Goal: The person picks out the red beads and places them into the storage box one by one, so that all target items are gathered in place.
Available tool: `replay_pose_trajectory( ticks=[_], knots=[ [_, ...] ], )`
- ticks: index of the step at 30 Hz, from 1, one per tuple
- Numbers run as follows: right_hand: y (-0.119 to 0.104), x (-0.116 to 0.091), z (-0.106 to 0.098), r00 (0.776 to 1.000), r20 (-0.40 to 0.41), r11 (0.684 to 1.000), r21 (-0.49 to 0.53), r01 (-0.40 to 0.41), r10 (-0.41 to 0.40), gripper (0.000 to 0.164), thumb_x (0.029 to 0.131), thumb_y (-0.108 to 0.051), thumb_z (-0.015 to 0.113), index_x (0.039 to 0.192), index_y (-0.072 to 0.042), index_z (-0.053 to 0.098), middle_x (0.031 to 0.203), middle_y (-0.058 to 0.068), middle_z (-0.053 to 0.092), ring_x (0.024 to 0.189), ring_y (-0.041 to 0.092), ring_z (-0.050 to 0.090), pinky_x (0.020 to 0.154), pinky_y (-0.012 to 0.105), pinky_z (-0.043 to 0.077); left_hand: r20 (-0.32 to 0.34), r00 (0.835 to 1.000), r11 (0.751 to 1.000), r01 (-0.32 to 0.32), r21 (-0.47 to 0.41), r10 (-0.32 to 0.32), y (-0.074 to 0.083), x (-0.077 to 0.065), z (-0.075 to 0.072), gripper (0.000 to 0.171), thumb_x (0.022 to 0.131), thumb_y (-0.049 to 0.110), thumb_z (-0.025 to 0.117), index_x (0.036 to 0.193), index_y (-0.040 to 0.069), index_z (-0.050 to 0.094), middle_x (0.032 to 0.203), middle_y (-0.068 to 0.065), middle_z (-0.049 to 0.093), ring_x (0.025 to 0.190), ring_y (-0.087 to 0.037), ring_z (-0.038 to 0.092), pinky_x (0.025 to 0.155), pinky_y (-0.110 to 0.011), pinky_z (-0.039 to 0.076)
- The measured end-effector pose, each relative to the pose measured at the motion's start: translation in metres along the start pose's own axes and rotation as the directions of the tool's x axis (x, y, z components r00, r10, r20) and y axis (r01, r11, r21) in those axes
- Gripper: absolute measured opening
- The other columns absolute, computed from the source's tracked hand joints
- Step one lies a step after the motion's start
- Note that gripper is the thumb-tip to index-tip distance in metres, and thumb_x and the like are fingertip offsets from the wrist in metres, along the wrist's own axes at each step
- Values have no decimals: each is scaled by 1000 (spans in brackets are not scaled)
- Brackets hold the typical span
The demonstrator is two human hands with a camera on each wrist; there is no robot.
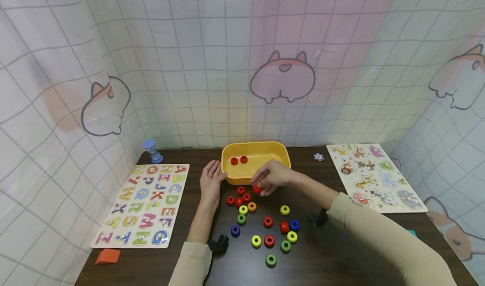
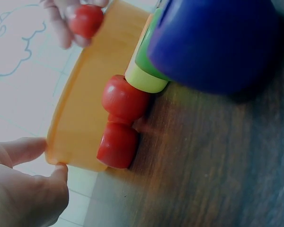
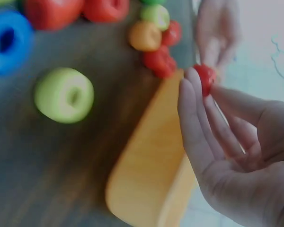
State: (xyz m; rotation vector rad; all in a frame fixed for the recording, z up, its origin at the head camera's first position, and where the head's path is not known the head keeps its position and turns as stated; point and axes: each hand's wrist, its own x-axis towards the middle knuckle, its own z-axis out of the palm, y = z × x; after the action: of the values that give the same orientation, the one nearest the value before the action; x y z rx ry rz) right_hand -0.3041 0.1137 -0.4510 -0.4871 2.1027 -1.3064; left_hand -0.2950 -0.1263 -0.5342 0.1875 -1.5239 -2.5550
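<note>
My right hand (image 1: 275, 175) pinches a red bead (image 3: 207, 80) between thumb and fingertips, just over the front edge of a yellow tray (image 1: 239, 180). Straight, relaxed fingers of my left hand (image 1: 210, 185) lie beside the tray's left end, with thumb and a fingertip touching its corner. Inside the tray sit two red beads (image 1: 244, 159). On the table before it is a cluster of red beads (image 1: 241, 190), with an orange bead (image 1: 251, 207), yellow bead (image 1: 243, 210), green bead (image 1: 241, 219) and dark blue bead (image 1: 235, 231) trailing toward me.
More loose beads (image 1: 269, 241) lie between my forearms. At left are an alphabet puzzle board (image 1: 185, 172), a blue sand timer (image 1: 153, 151) and an orange block (image 1: 107, 256). An animal puzzle board (image 1: 360, 180) and a poker chip (image 1: 318, 156) lie at right. Patterned curtains (image 1: 212, 67) surround the table.
</note>
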Motion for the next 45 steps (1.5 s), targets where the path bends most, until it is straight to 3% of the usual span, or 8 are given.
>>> replay_pose_trajectory(
  ticks=[5,10,14,22,29,36,41,45],
  knots=[
    [-17,12,-26,999,28,999,21,-46,45,24,91,0,64,115,2,69,102,15,73,84,39,71,80,55,57,-3,1000,1000,6,11,-6,-1,1,-1,68,84,-17,61,143,9,39,152,-20,35,136,-21,44,110,-34,40],
    [-25,37,-49,995,-51,995,47,-89,91,26,93,-2,62,119,0,67,109,16,71,92,40,70,86,55,54,-16,1000,1000,13,16,-13,0,2,0,68,84,-17,61,143,9,40,151,-18,38,136,-20,45,108,-31,42],
    [-21,58,-60,984,-120,988,96,-119,131,31,94,0,61,125,4,62,116,19,68,99,46,66,89,55,53,-14,1000,1000,13,-2,-13,0,2,1,69,83,-19,60,143,6,39,150,-20,37,137,-23,43,111,-37,39],
    [1,99,-62,958,-226,976,169,-140,176,31,92,5,61,123,7,63,117,24,66,97,47,66,90,55,54,0,1000,1000,17,-16,-17,0,2,1,69,83,-21,58,144,4,37,151,-21,36,138,-26,41,112,-38,38],
    [14,118,-51,938,-284,978,119,-170,197,27,91,6,60,117,5,67,115,26,66,95,45,67,86,52,56,-14,1000,997,-9,-70,8,0,2,0,69,82,-25,57,142,3,40,148,-20,40,137,-28,42,113,-42,35],
    [15,111,-47,925,-321,979,106,-176,201,28,92,3,61,119,4,66,116,24,66,96,42,68,86,49,57,-38,999,996,-25,-90,22,-3,0,3,69,79,-26,60,139,6,44,143,-14,46,135,-25,46,112,-40,37],
    [-6,91,-51,944,-317,995,57,-81,95,28,93,2,61,120,5,64,119,26,64,99,43,67,88,52,55,-59,997,992,-53,-112,46,-3,3,4,71,76,-29,60,139,3,45,141,-16,48,133,-25,48,110,-38,40],
    [-24,69,-48,962,-272,1000,0,-14,14,21,92,-2,65,112,2,69,110,21,70,95,43,68,82,49,58,-79,995,989,-73,-127,63,-3,4,3,72,74,-31,59,137,2,46,140,-17,49,133,-28,48,110,-40,39]
  ],
)
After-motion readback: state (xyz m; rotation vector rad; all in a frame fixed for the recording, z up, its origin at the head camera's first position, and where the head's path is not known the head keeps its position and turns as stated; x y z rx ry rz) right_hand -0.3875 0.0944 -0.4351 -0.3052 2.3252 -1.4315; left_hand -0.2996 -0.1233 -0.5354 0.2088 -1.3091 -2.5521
